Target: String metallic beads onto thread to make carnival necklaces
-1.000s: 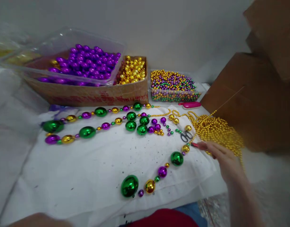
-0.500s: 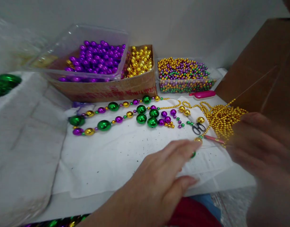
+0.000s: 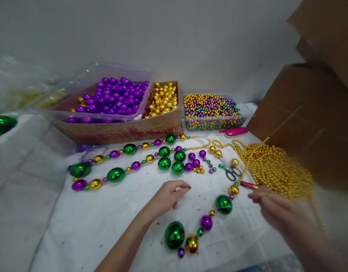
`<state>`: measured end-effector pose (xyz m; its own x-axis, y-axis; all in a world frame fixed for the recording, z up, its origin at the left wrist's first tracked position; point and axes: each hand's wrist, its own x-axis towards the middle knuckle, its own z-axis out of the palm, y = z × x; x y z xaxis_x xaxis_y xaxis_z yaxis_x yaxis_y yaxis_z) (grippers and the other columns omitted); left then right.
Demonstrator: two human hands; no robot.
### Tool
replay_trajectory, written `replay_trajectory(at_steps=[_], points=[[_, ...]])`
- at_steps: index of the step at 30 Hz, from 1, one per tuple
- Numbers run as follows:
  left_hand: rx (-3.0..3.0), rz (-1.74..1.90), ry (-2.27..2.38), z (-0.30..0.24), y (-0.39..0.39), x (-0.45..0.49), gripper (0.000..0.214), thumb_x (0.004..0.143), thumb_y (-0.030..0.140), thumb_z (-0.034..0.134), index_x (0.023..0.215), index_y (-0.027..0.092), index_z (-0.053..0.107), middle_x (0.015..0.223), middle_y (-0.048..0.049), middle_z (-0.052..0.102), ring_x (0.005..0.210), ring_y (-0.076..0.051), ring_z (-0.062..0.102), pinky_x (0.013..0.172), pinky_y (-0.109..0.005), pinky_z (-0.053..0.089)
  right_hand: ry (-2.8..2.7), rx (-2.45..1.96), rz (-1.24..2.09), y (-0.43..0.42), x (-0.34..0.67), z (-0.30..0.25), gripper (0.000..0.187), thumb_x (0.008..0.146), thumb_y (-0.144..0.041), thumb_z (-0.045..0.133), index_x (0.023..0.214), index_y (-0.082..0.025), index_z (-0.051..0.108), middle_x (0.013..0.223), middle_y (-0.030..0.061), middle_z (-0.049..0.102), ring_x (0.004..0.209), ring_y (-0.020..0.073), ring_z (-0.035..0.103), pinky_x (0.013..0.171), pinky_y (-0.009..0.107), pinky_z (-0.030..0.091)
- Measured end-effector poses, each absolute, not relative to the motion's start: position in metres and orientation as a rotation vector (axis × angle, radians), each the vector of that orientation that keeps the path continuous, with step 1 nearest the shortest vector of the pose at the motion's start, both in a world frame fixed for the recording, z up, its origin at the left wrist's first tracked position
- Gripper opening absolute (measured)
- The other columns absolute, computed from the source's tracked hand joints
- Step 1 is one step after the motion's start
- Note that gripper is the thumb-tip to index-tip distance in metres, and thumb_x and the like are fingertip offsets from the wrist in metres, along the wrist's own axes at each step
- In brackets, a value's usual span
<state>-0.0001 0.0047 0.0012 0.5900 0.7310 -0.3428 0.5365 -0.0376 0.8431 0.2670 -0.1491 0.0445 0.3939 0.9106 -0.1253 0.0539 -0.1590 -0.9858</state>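
Note:
My left hand (image 3: 168, 195) hovers over the white cloth (image 3: 106, 223), fingers pinched on a thin thread that runs down to a large green bead (image 3: 174, 235). That bead heads a partly strung strand (image 3: 205, 222) of green, gold and purple beads curving up to the right. My right hand (image 3: 278, 211) is at the strand's other end, fingers closed near a red-handled tool (image 3: 249, 184); what it grips is blurred. A longer finished strand (image 3: 128, 160) lies across the cloth further back.
A clear tub of purple beads (image 3: 111, 96), a cardboard box of gold beads (image 3: 162, 99) and a tray of small mixed beads (image 3: 210, 107) line the back. Scissors (image 3: 232, 172), a pile of gold bead chains (image 3: 276, 170) and brown cartons (image 3: 310, 113) sit on the right.
My left hand has pulled back from lying flat over the strand and now pinches the thread. My right hand has dropped lower and to the strand's right end. The view has tilted.

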Motion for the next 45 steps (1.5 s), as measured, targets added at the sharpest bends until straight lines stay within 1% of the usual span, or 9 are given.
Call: replay_trajectory(at_steps=[2,4,9,15,20,22,30,35,45], points=[[1.987,0.414,1.061,-0.008,0.017,0.035,0.018,0.084,0.022,0.05,0.088,0.016,0.066,0.093,-0.0064,0.066,0.072,-0.015,0.058,0.065,-0.026,0.044,-0.92,-1.552,1.146,-0.143,0.254,0.027,0.029,0.077,-0.046,0.065,0.085,-0.02,0.075,0.072,0.002,0.051,0.044,0.0055,0.034,0.039,0.023,0.018],[2.182,0.486,1.034,-0.02,0.026,0.07,0.02,0.082,0.011,0.048,0.088,0.018,0.065,0.1,-0.0085,0.063,0.093,-0.022,0.057,0.082,-0.034,0.042,-0.923,-1.552,1.243,-0.138,0.248,0.017,0.03,0.077,-0.045,0.065,0.089,-0.019,0.074,0.068,-0.0009,0.045,0.045,0.0046,0.033,0.039,0.021,0.017],[2.113,0.511,1.09,-0.047,0.035,0.107,0.029,0.074,-0.005,0.041,0.076,0.015,0.062,0.099,-0.0127,0.057,0.101,-0.027,0.052,0.088,-0.042,0.038,-0.779,-1.517,1.295,-0.134,0.249,0.004,0.041,0.072,-0.044,0.071,0.105,-0.021,0.068,0.07,-0.0028,0.046,0.042,0.0023,0.029,0.038,0.019,0.016],[1.774,0.598,1.039,-0.05,0.033,0.082,0.017,0.082,0.011,0.05,0.093,0.015,0.062,0.09,-0.0083,0.061,0.085,-0.02,0.059,0.081,-0.037,0.047,-0.749,-1.507,1.363,-0.136,0.24,-0.013,0.033,0.073,-0.044,0.068,0.096,-0.02,0.069,0.067,-0.0023,0.053,0.039,0.0019,0.025,0.035,0.018,0.014],[0.594,0.795,0.769,-0.043,0.016,0.047,0.017,0.081,0.008,0.056,0.096,0.012,0.064,0.095,-0.0092,0.065,0.079,-0.012,0.063,0.081,-0.026,0.051,-0.947,-1.564,1.268,-0.136,0.224,-0.022,0.025,0.072,-0.038,0.067,0.09,-0.022,0.075,0.082,0.0046,0.069,0.059,0.0128,0.053,0.052,0.021,0.043],[0.399,0.85,0.736,-0.042,0.01,0.037,0.018,0.08,0.004,0.056,0.094,0.01,0.065,0.091,-0.0094,0.066,0.077,-0.012,0.064,0.079,-0.024,0.052,-1.018,-1.57,1.238,-0.138,0.221,-0.024,0.026,0.074,-0.038,0.065,0.093,-0.024,0.076,0.095,0.0059,0.07,0.071,0.0175,0.059,0.06,0.024,0.047],[0.238,0.978,0.743,-0.044,0.001,0.024,0.016,0.082,0.0,0.052,0.088,0.008,0.065,0.089,-0.0102,0.068,0.077,-0.012,0.065,0.076,-0.022,0.055,-1.265,-1.731,1.221,-0.155,0.224,-0.021,0.032,0.08,-0.041,0.054,0.102,-0.027,0.073,0.113,0.0049,0.067,0.093,0.0242,0.06,0.066,0.027,0.048],[0.26,0.981,0.723,-0.046,-0.002,0.023,0.015,0.081,0.001,0.054,0.088,0.008,0.065,0.088,-0.0095,0.068,0.075,-0.011,0.065,0.075,-0.021,0.055,-1.316,-1.784,1.195,-0.158,0.222,-0.02,0.033,0.079,-0.042,0.054,0.099,-0.025,0.074,0.106,0.0065,0.069,0.084,0.0239,0.061,0.065,0.029,0.047],[0.427,0.983,0.783,-0.044,-0.009,0.025,0.018,0.074,0.009,0.067,0.091,0.012,0.065,0.094,-0.0071,0.067,0.077,-0.012,0.064,0.078,-0.026,0.053,-1.246,-1.746,1.245,-0.156,0.22,-0.023,0.031,0.078,-0.042,0.058,0.097,-0.025,0.074,0.105,0.0072,0.069,0.087,0.0262,0.061,0.066,0.031,0.048]])
